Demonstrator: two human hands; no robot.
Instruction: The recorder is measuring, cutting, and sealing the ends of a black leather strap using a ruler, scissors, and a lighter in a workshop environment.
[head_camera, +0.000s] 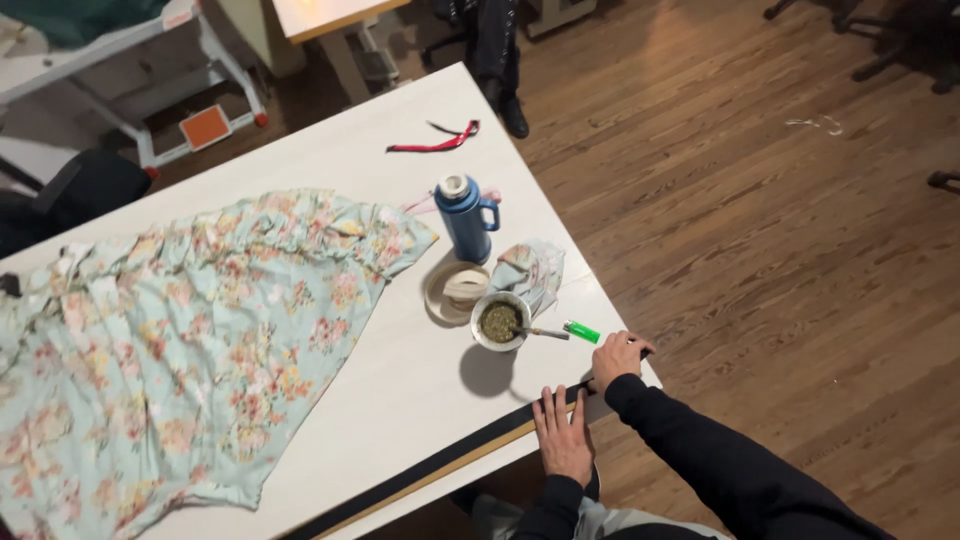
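A long dark ruler-like strip (440, 465) with a wooden edge lies along the near edge of the white table (330, 170). My left hand (562, 436) rests flat on it, fingers together and pointing away from me. My right hand (618, 358) closes around the strip's far end at the table's right corner. A green lighter (581, 332) lies just left of my right hand. Beside it stands a round cup (499, 321) of green herb with a metal straw (543, 333).
A pale blue floral garment (170, 340) covers the table's left half. A blue thermos (464, 216), a roll of beige tape (455, 290), a scrap of floral cloth (532, 272) and a red ribbon (437, 143) lie further back. Wooden floor (760, 220) lies to the right.
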